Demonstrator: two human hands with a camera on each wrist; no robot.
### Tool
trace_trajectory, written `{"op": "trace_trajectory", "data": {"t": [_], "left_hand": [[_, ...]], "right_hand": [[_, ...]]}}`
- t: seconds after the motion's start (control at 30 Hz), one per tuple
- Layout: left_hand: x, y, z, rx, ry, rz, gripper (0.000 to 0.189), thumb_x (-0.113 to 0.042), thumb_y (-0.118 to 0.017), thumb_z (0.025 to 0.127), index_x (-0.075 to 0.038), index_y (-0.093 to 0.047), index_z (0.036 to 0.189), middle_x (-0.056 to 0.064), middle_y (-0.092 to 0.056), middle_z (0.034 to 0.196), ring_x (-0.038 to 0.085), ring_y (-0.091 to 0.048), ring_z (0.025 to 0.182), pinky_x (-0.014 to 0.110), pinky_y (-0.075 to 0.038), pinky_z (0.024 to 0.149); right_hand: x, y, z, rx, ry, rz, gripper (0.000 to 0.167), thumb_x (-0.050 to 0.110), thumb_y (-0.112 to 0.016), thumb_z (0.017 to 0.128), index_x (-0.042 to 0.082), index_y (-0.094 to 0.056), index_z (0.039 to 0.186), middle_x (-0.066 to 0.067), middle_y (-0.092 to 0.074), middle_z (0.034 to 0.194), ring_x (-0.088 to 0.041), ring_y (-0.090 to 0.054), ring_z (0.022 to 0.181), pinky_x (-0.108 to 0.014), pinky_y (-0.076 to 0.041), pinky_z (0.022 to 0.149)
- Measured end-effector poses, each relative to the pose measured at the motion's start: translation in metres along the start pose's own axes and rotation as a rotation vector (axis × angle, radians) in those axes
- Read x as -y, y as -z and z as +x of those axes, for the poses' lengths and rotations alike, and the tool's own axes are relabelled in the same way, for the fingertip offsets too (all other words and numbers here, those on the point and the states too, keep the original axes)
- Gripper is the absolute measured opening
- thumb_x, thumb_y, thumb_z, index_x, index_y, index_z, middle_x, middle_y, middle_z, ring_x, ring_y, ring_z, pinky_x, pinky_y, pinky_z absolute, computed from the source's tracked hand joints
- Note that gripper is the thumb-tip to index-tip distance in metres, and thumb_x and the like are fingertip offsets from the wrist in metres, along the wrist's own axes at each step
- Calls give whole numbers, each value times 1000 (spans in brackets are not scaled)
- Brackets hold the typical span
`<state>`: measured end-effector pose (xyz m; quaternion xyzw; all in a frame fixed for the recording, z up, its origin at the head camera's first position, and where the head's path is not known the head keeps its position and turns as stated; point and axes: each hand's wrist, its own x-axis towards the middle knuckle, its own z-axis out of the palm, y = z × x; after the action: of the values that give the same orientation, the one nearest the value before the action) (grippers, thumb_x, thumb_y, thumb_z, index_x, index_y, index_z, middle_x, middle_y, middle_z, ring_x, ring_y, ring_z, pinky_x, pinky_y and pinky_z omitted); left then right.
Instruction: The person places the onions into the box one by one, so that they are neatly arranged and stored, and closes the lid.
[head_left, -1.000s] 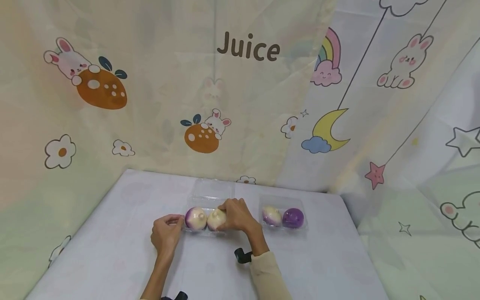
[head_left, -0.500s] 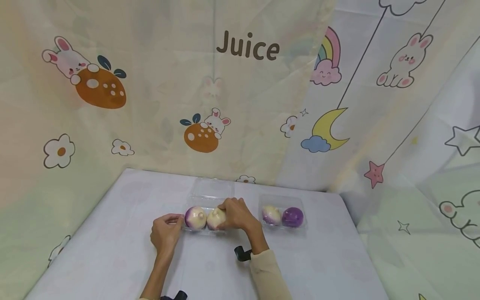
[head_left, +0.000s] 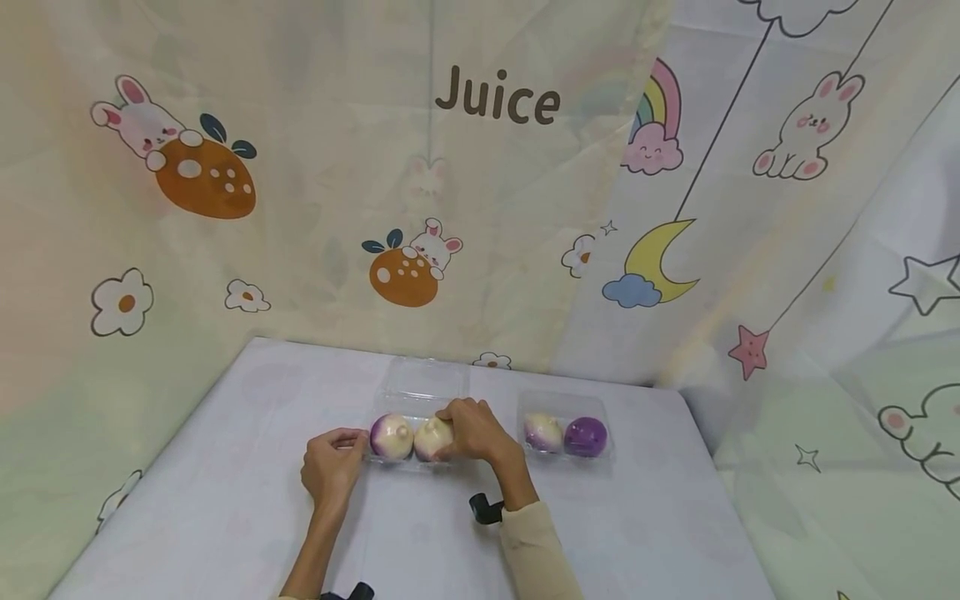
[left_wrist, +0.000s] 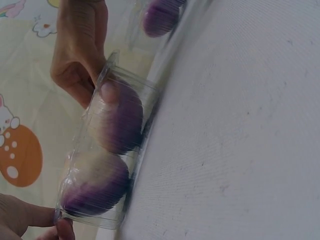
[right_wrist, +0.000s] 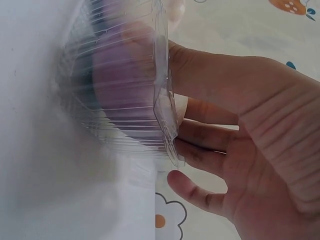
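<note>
A clear plastic clamshell box (head_left: pixel 397 467) stands on the table with its lid (head_left: pixel 423 379) folded back. Two cream-and-purple onions sit in it side by side, a left onion (head_left: pixel 391 437) and a right onion (head_left: pixel 431 438). My right hand (head_left: pixel 476 429) grips the right onion inside the box; in the right wrist view the thumb reaches in behind the clear wall (right_wrist: pixel 125 120). At the box's left end, my left hand (head_left: pixel 330 462) pinches the rim between thumb and fingers, as the left wrist view shows at the corner (left_wrist: pixel 59 214). The right hand hides part of its onion.
To the right stands a second clear plastic box (head_left: pixel 566 404) with a cream-and-purple onion (head_left: pixel 543 432) and a fully purple onion (head_left: pixel 586 437). The white-covered table (head_left: pixel 660 533) ends at a printed cloth backdrop (head_left: pixel 495 250).
</note>
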<state>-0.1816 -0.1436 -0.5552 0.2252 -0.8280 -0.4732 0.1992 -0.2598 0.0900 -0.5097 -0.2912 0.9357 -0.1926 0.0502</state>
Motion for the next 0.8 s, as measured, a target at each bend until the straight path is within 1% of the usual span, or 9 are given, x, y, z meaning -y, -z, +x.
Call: {"op": "trace_trajectory", "data": {"t": [0.17,0.27,0.33,0.4,0.43,0.53,0.6,0.67,0.8], "left_hand": [[0,0,-1,-4,-4,-1,13,-17,-80,93,-5,-86,91,15,-84,86,18,-73,65,34,-49,62],[-1,-1,-1,-5,-12,-2,13,-16,-80,93,-5,-86,91,15,-84,86,17,-72,64,34,-50,62],[0,-2,0,0,-14,-2,13,-16,-80,93,-5,-86,92,15,-84,86,16,-70,63,35,-51,63],[0,-2,0,4,-12,-2,12,-16,-80,93,-5,-86,92,14,-84,86,14,-70,62,36,-52,64],[0,-2,0,7,-10,-2,12,-16,-80,94,-6,-86,92,13,-84,86,14,-70,62,36,-52,65],[0,-3,0,12,-6,-3,12,-16,-80,93,-6,-86,92,13,-84,86,14,-70,63,36,-52,65],[0,-3,0,17,-6,-6,12,-16,-80,93,-6,-86,92,13,-84,86,15,-71,63,35,-52,64],[-1,-3,-1,19,-8,-7,12,-16,-80,93,-5,-86,92,13,-84,85,15,-71,63,35,-52,64],[-2,-3,0,19,-5,-5,12,-16,-80,93,-5,-86,92,13,-84,85,17,-72,64,36,-52,65]], "right_hand": [[-1,1,-1,12,-14,21,52,38,-103,73,16,-85,117,2,-84,120,-8,-63,92,-29,-45,84],[-1,2,-2,15,-4,56,43,37,-103,74,16,-86,108,3,-84,113,-7,-59,86,-28,-44,79],[-2,4,-2,17,7,75,34,36,-102,75,16,-83,94,5,-80,97,-6,-53,78,-25,-40,73],[-2,4,-2,18,21,85,32,36,-101,76,16,-77,83,6,-70,83,-6,-46,73,-23,-36,68],[-3,4,-2,16,24,88,33,36,-101,76,16,-76,83,7,-66,79,-6,-45,72,-23,-35,66],[-4,4,-4,5,16,94,41,37,-101,75,11,-83,100,4,-75,89,-7,-50,77,-22,-39,68],[-4,4,-5,-3,-1,100,57,38,-102,75,8,-83,119,-1,-82,106,-10,-58,85,-25,-45,73],[-4,4,-7,-14,-25,113,72,39,-101,75,6,-78,134,-7,-82,125,-16,-66,96,-30,-54,82],[-6,5,-9,-56,-57,204,75,37,-100,77,2,-74,138,-13,-80,132,-29,-73,116,-44,-63,101]]}}
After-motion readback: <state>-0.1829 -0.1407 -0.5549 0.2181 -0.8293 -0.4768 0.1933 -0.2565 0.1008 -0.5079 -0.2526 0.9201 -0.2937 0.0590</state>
